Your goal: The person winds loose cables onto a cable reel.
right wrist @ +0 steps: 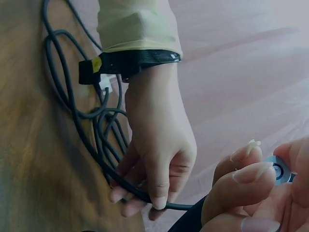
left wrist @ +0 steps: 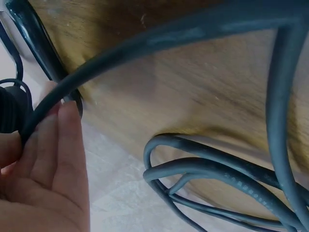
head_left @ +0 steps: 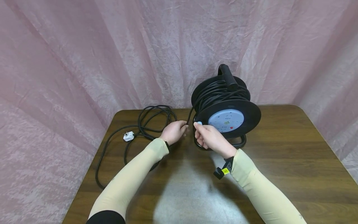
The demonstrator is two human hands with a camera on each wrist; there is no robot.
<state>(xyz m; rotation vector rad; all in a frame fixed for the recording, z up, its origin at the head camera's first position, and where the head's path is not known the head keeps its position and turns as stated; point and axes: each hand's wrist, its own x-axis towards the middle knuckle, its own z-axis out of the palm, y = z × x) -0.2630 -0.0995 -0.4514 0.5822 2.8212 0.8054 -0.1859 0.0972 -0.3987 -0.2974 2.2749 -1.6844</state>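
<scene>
A pink curtain is hanging behind the table. We are seeing the reel standing far, right of middle. The right hand is pinching its knob; the left hand is pinching the cable just left. Loose loops are lying left, the plug resting among them.
</scene>
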